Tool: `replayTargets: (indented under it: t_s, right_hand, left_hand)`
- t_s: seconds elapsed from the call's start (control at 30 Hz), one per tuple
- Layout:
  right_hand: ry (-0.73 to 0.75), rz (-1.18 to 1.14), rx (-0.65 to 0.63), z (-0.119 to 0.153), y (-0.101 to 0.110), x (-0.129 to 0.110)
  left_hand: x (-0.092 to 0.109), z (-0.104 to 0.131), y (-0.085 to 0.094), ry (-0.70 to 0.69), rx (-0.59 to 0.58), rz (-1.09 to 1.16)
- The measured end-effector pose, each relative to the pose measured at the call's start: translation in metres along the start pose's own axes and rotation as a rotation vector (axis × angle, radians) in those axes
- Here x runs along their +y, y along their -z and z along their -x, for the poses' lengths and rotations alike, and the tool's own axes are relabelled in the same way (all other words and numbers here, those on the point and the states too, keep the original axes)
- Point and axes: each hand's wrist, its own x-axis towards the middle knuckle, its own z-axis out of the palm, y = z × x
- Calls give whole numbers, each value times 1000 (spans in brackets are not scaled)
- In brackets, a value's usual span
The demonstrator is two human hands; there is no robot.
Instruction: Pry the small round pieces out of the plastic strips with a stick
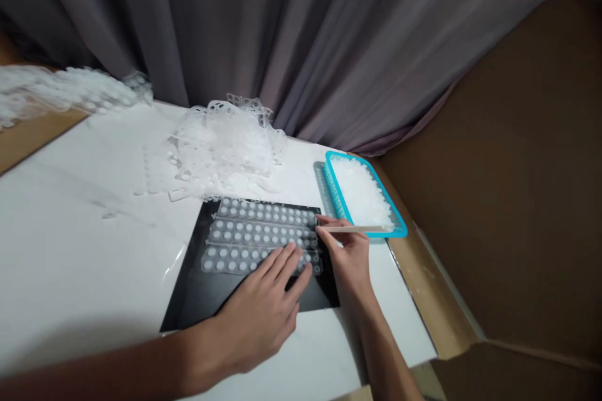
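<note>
A black mat (195, 301) carries clear plastic strips (258, 235) with rows of round white dots. My left hand (263, 301) lies on the nearest strip, palm down, with its fingers stretched out and slightly spread. At the strips' right end, my right hand (350, 257) pinches a thin, pale stick-like tool (352, 229). Its rear end points right, towards the basket; its tip is at the strips' right edge and too small to make out clearly. Some dots in the lower right are covered by my left fingers.
A turquoise basket (337, 191) filled with small white pieces (362, 191) stands to the right. Behind the mat is a pile of clear perforated plastic sheets (226, 144). More dotted sheets (89, 91) lie at far left. A grey curtain (244, 25) and a brown panel (517, 169) border the white table (94, 200).
</note>
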Motion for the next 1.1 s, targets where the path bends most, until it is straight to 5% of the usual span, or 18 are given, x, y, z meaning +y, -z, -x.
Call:
replayTargets:
  t_s: [0.27, 0.37, 0.63, 1.1]
  right_hand:
    - [-29, 11, -278, 51, 23, -18]
    - [-3, 23, -285, 60, 26, -15]
    - [-48, -19, -259, 67, 29, -5]
    - [22, 145, -397, 62, 37, -19]
  left_hand:
    - [-2, 7, 0, -35, -36, 22]
    - [-1, 6, -1, -35, -50, 38]
    - [2, 6, -2, 2, -42, 89]
    - [-1, 5, -1, -19, -79, 119]
